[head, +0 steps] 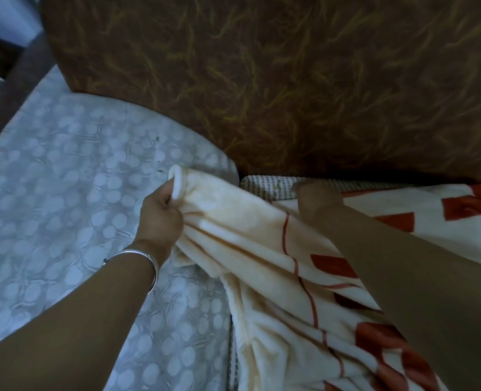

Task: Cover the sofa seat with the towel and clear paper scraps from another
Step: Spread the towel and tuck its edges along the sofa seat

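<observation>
One towel (262, 244) corner sits bunched inside left hand (160, 218) fingers (168, 196).

A home living room: a brown patterned sofa back (290, 80) above cloth-covered seat cushions (64, 179).

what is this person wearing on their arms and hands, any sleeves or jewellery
No sleeves show: the left forearm and right forearm are bare. A thin, plain silver-coloured bangle circles the left wrist. No gloves on the left hand or right hand; no ring shows on the left, and the right is too blurred to tell.
</observation>
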The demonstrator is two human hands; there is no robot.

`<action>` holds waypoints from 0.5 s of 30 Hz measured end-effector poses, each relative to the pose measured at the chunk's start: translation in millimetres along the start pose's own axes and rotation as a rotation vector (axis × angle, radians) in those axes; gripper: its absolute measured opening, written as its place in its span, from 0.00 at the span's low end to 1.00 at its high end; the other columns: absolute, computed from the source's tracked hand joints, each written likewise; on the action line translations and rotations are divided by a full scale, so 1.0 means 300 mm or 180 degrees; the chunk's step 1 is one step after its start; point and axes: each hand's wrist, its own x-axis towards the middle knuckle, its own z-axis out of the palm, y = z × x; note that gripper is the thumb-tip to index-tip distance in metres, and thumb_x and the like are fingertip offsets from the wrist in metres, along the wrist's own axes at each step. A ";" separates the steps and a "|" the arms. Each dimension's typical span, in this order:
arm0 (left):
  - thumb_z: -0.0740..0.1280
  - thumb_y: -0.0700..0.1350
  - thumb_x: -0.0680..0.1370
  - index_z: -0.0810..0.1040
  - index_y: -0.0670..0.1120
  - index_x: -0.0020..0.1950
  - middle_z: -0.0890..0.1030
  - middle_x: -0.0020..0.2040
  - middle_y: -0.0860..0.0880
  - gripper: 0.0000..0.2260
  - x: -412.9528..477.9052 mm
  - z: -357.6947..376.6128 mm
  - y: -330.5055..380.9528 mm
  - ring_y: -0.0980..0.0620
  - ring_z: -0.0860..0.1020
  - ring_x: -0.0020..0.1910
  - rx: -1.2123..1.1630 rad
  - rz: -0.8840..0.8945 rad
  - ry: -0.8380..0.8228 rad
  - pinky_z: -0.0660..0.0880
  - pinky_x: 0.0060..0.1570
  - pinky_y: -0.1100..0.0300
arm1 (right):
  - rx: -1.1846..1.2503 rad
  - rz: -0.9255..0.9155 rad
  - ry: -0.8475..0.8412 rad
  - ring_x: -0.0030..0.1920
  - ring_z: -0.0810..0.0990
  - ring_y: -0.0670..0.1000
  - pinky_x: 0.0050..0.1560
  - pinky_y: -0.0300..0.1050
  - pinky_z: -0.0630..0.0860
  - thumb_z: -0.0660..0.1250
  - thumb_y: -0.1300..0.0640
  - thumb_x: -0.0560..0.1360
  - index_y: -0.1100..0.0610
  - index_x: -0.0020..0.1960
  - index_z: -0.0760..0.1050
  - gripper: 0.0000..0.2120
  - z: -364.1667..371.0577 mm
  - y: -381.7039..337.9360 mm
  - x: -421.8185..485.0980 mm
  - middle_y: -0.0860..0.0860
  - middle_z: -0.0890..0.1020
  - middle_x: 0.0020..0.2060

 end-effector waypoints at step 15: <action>0.53 0.23 0.68 0.72 0.47 0.67 0.76 0.58 0.51 0.32 0.032 -0.007 -0.007 0.54 0.73 0.60 0.0499 0.0666 -0.0259 0.67 0.61 0.71 | 0.1678 0.0784 0.1146 0.63 0.73 0.64 0.61 0.53 0.71 0.54 0.60 0.81 0.65 0.64 0.70 0.16 0.041 -0.038 0.163 0.64 0.73 0.63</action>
